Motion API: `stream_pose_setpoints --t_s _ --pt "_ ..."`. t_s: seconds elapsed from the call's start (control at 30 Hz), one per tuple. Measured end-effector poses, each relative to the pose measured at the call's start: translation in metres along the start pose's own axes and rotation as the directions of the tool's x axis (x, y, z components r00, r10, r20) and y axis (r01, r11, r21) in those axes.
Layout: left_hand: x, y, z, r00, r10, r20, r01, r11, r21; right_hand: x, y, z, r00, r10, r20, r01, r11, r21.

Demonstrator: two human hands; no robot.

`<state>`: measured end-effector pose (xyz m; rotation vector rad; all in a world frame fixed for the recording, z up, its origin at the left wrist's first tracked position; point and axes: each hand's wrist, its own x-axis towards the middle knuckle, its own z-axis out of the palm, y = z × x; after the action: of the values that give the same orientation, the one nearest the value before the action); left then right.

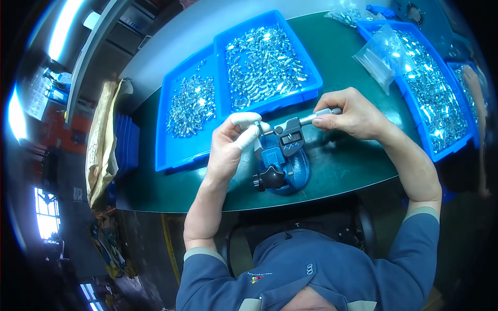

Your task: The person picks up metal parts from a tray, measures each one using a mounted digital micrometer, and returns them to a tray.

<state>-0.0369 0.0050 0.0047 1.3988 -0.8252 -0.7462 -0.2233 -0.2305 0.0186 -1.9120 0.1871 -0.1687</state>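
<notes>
Two blue trays [298,98] just beyond the micrometer [291,137].

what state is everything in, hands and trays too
micrometer, mounted in blue stand
left hand, fingertips at the micrometer's measuring gap, grip unclear
right hand, gripping the micrometer's right end
left tray, partly covered with metal parts
middle tray, mostly covered
right tray, mostly covered
clear bag, overlapping right tray's edge
</notes>
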Motion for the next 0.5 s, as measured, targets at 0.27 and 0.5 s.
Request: stream_pose_setpoints --t_s 0.27,0.5 --pt "0.0017 -0.001 0.0018 1.0 -0.029 -0.004 0.029 1.0 -0.011 -0.0007 0.0 0.0 1.0 0.002 -0.008 -0.002 1.0 0.018" --pt "0.0019 -0.0042 -0.0003 1.0 0.011 0.006 -0.011 1.0 -0.008 0.0003 -0.0003 0.0003 1.0 -0.004 -0.009 0.004 1.0 0.0"
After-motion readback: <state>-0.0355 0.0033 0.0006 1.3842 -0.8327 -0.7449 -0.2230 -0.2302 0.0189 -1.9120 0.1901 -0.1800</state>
